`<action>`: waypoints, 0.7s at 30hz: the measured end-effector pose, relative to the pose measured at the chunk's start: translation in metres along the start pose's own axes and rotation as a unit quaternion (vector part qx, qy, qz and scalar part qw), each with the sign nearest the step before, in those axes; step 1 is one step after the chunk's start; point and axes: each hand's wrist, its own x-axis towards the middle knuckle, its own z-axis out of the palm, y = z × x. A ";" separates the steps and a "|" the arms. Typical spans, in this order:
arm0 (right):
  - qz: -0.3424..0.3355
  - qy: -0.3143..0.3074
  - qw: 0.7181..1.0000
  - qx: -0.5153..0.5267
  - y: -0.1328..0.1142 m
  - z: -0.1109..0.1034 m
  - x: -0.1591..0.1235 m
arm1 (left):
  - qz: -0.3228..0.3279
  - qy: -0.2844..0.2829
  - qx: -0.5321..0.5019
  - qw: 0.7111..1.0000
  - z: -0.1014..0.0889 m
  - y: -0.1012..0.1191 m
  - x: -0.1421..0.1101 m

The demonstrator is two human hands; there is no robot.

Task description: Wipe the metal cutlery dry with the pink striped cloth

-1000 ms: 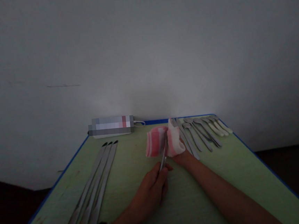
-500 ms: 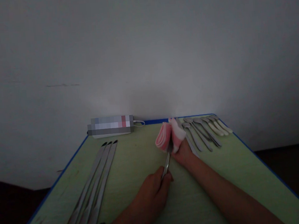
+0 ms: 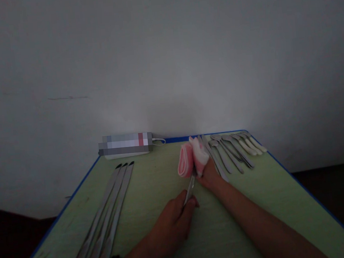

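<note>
My left hand [image 3: 174, 223] is closed round the handle of a metal table knife [image 3: 189, 189], which points away from me. The knife's far end disappears into a folded pink and white striped cloth [image 3: 185, 160]. Behind the cloth's right side, my right hand [image 3: 209, 176] grips it round the knife, its fingers mostly hidden by the fabric. Three long metal knives [image 3: 115, 204] lie side by side to the left of my left hand. Just right of my right hand are more long knives [image 3: 215, 157] and several spoons [image 3: 227, 158].
Cutlery with pale handles [image 3: 251, 144] lies at the table's far right corner. A white box with a blurred face [image 3: 128, 144] and a white cable [image 3: 160, 140] sit at the far left. The green table [image 3: 152, 183] has a blue edge and meets a grey wall [image 3: 166, 65].
The cloth has gone from spread wide to folded closer round the knife, and has slid along it. My right hand shifted slightly with it, while my left hand kept its grip on the handle.
</note>
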 end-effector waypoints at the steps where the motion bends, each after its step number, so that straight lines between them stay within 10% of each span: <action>1: -0.003 0.002 1.000 0.003 -0.001 0.002 -0.003 | -0.009 -0.008 -0.015 1.000 0.000 0.000 0.000; 21: -0.008 -0.079 0.992 -0.100 -0.006 0.007 -0.018 | -0.085 0.050 -0.223 0.970 0.004 -0.007 0.008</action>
